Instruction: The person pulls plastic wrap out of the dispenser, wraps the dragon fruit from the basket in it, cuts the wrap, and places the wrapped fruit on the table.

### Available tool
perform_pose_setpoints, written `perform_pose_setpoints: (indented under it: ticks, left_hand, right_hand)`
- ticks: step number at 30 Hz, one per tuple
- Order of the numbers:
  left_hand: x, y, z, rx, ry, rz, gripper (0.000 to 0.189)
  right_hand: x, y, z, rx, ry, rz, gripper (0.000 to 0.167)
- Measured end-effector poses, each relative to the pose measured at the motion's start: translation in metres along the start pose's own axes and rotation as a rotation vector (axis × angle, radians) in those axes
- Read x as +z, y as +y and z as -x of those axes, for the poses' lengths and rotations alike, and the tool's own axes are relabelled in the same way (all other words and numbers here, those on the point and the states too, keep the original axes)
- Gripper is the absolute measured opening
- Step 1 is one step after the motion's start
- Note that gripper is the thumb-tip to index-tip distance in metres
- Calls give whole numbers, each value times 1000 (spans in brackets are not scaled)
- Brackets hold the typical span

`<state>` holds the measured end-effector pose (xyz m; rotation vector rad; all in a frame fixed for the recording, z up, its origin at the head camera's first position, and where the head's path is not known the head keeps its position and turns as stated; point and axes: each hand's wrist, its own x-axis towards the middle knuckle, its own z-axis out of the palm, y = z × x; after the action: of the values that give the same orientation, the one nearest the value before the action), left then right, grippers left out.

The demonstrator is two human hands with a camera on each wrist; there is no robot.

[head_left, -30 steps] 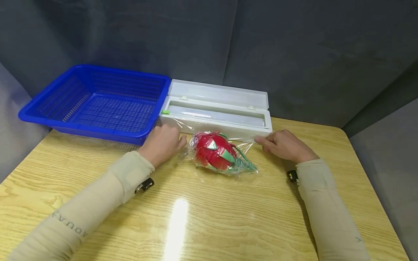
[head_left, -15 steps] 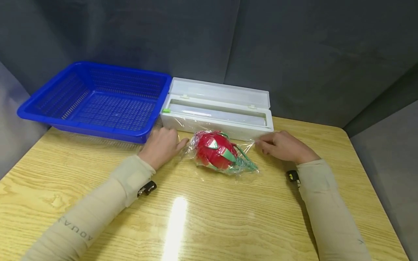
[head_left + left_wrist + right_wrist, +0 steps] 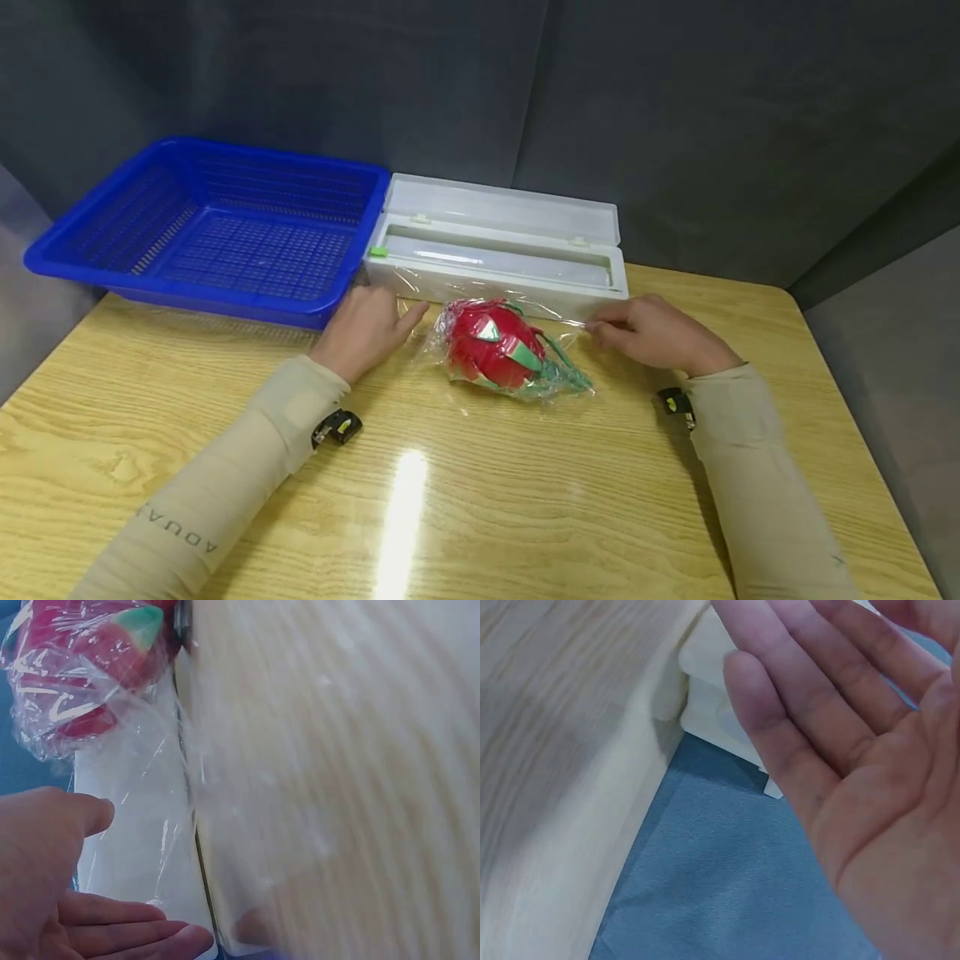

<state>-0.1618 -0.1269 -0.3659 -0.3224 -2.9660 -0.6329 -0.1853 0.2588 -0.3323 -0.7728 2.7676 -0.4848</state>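
A red dragon fruit (image 3: 495,346) with green-tipped scales lies in clear plastic wrap (image 3: 564,379) in front of the white wrap dispenser (image 3: 495,290). The dispenser's lid (image 3: 502,208) stands open, showing the roll (image 3: 495,257) and a green slider (image 3: 378,252). My left hand (image 3: 363,329) is left of the fruit, by the dispenser's left end. In the left wrist view its thumb (image 3: 94,815) is apart from the relaxed fingers (image 3: 127,930). At the dispenser's right end my right hand (image 3: 648,333) pinches the wrap's edge. The right wrist view shows its palm (image 3: 900,795); the pinch lies outside that view.
A blue plastic basket (image 3: 330,304) stands left of the dispenser, against it. Behind both hangs a dark curtain (image 3: 675,150). Everything rests on a wooden table (image 3: 525,500), whose right edge lies beyond my right arm.
My right thumb and index finger have drawn together on the edge of the wrap. My left hand shifts only slightly, its thumb now lifted and spread wider. Fruit and dispenser have stayed put.
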Motion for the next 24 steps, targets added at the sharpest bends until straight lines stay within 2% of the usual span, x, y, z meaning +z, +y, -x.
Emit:
perform_pose_setpoints:
  ticks: [9,14,17,24]
  left_hand:
    - [1,0,0,-16,23,37,57]
    - [1,0,0,-45,-23,52,57]
    - [1,-1,-1,-59,-26,72,55]
    - [2,-1,-3,2,19,82,40]
  right_hand:
    - [-7,-10,6,22,18,17,30]
    - [-6,-12,5,9,75,8,27]
    - [-2,-13,2,-11,118,-10,22]
    - [-1,-11,2,-18,141,-44,16]
